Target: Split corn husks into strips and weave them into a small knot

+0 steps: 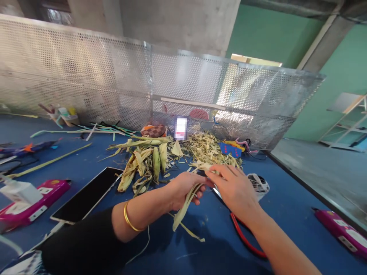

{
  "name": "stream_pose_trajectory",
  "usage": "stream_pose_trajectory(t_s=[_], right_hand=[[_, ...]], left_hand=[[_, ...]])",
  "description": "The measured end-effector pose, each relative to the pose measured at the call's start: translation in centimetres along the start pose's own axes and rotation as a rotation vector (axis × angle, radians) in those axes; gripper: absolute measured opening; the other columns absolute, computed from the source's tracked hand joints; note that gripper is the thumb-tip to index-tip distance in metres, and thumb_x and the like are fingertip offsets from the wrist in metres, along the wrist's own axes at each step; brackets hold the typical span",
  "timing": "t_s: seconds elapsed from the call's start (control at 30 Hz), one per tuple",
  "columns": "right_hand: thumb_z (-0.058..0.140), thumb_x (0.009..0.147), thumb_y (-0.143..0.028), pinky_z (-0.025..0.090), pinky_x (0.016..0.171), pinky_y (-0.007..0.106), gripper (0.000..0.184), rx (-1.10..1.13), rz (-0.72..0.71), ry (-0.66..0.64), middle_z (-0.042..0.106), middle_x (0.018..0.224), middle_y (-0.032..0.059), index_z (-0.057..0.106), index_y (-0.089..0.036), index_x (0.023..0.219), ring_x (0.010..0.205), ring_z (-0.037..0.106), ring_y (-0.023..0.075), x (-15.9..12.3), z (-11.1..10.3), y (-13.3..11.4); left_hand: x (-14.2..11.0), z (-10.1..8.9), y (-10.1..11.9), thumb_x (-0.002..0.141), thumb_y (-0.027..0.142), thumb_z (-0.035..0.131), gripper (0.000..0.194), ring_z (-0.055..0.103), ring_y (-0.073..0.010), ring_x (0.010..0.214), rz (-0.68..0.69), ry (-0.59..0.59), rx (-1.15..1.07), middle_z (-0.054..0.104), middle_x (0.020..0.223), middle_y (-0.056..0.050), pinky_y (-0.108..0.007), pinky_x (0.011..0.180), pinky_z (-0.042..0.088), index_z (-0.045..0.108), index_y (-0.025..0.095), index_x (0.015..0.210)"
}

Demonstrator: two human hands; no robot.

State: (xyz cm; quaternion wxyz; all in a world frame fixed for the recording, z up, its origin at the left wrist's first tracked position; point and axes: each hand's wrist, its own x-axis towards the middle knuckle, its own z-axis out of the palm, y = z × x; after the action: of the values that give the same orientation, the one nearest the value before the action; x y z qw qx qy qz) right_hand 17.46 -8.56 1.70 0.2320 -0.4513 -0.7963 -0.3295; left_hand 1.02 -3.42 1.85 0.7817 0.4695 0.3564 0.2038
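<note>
Over the front of the blue table, my left hand [185, 189] is closed around a pale dry corn husk strip [183, 212]. One end of the strip hangs down toward me. My right hand [236, 189] pinches the upper part of the same strip, and its fingertips almost meet the left ones. Partly covered by the right hand and forearm lies a red-handled tool [243, 238] with a shiny metal part. Beyond the hands are a heap of whole corn husks [156, 162] and a pile of shredded husk [205, 147].
A phone [88, 194] lies at left, near a magenta power strip [56, 187] with a white plug. Another power strip [341, 229] is at right. A white-and-black roll [258, 185] sits beside my right hand. A perforated metal screen [189, 80] closes off the back.
</note>
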Motion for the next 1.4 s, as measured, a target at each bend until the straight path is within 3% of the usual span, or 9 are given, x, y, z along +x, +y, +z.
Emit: stream_pose_trajectory(t_s=[0.1, 0.23, 0.3, 0.47, 0.7, 0.9, 1.1, 1.27, 1.4], right_hand=[[0.042, 0.091, -0.015, 0.043, 0.067, 0.030, 0.027, 0.207, 0.048, -0.040, 0.065, 0.084, 0.0068, 0.068, -0.019, 0.084, 0.074, 0.056, 0.0177, 0.1, 1.4, 0.2], [0.048, 0.089, -0.024, 0.044, 0.060, 0.025, 0.018, 0.626, 0.387, -0.018, 0.062, 0.078, 0.0038, 0.064, -0.020, 0.081, 0.069, 0.057, 0.0154, -1.3, 2.9, 0.6], [0.055, 0.085, -0.028, 0.045, 0.059, 0.024, 0.013, 0.763, 0.544, -0.058, 0.061, 0.073, 0.0017, 0.062, -0.020, 0.078, 0.065, 0.057, 0.0151, -1.8, 3.4, 0.6], [0.059, 0.078, -0.031, 0.043, 0.056, 0.025, 0.012, 0.969, 0.794, -0.154, 0.061, 0.066, -0.0007, 0.053, -0.020, 0.081, 0.059, 0.055, 0.0142, -1.8, 4.1, -0.1], [0.059, 0.078, -0.033, 0.043, 0.058, 0.027, 0.018, 1.078, 0.857, -0.156, 0.063, 0.065, -0.0012, 0.044, -0.023, 0.079, 0.060, 0.058, 0.0156, -1.7, 4.3, -1.7], [0.062, 0.076, -0.039, 0.044, 0.063, 0.028, 0.021, 1.055, 0.888, -0.130, 0.064, 0.072, 0.0007, 0.056, -0.020, 0.084, 0.065, 0.059, 0.0167, -1.5, 3.9, -0.9], [0.070, 0.068, -0.042, 0.040, 0.056, 0.025, 0.026, 1.346, 1.068, -0.086, 0.060, 0.071, -0.0006, 0.062, -0.017, 0.066, 0.058, 0.047, 0.0108, -1.0, 3.8, -0.6], [0.071, 0.067, -0.041, 0.041, 0.055, 0.026, 0.024, 1.311, 1.098, 0.048, 0.055, 0.058, -0.0027, 0.063, -0.018, 0.068, 0.055, 0.048, 0.0123, -1.1, 4.1, -0.8], [0.070, 0.068, -0.040, 0.045, 0.057, 0.027, 0.023, 1.276, 1.064, 0.035, 0.063, 0.069, 0.0010, 0.063, -0.018, 0.066, 0.057, 0.052, 0.0133, -1.2, 4.2, -0.9]], left_hand=[[0.1, -0.4, 0.7, 0.082, 0.035, 0.053, 0.028, 0.047, -0.0075, 0.044, 0.003, -0.063, 0.075, 0.053, 0.057, 0.001, -0.020, 0.041, 0.039, 0.066, 0.011, 0.075], [1.2, -1.4, 1.0, 0.089, 0.049, 0.035, 0.049, 0.057, -0.0127, 0.048, -0.070, -0.149, 0.087, 0.061, 0.059, -0.005, -0.025, 0.048, 0.045, 0.062, 0.010, 0.076], [1.9, -1.7, 0.6, 0.082, 0.035, 0.055, 0.023, 0.060, -0.0121, 0.052, 0.109, -0.037, 0.047, 0.064, 0.065, -0.003, -0.024, 0.053, 0.047, 0.059, 0.013, 0.089], [2.5, -1.8, -1.2, 0.069, 0.032, 0.071, 0.039, 0.058, -0.0105, 0.053, 0.178, -0.090, -0.042, 0.063, 0.069, 0.001, -0.025, 0.053, 0.047, 0.056, 0.017, 0.102], [2.8, -1.4, -2.2, 0.068, 0.037, 0.071, 0.025, 0.047, -0.0048, 0.043, 0.236, 0.100, 0.083, 0.054, 0.052, 0.004, -0.018, 0.045, 0.037, 0.066, 0.014, 0.075], [2.7, -1.0, -2.1, 0.072, 0.029, 0.064, 0.019, 0.051, -0.0067, 0.044, 0.350, 0.190, 0.183, 0.056, 0.050, 0.003, -0.019, 0.048, 0.042, 0.061, 0.014, 0.060], [3.0, -0.9, -2.6, 0.073, 0.031, 0.063, 0.021, 0.052, -0.0070, 0.042, 0.303, 0.094, 0.336, 0.054, 0.049, 0.004, -0.017, 0.044, 0.040, 0.061, 0.014, 0.061], [3.0, -1.1, -2.7, 0.075, 0.037, 0.063, 0.025, 0.057, -0.0098, 0.044, 0.115, -0.054, 0.125, 0.066, 0.062, -0.001, -0.020, 0.044, 0.043, 0.059, 0.015, 0.086], [2.8, -1.0, -3.0, 0.068, 0.041, 0.071, 0.036, 0.062, -0.0110, 0.053, 0.037, -0.137, 0.040, 0.069, 0.073, -0.004, -0.022, 0.052, 0.047, 0.061, 0.015, 0.091]])
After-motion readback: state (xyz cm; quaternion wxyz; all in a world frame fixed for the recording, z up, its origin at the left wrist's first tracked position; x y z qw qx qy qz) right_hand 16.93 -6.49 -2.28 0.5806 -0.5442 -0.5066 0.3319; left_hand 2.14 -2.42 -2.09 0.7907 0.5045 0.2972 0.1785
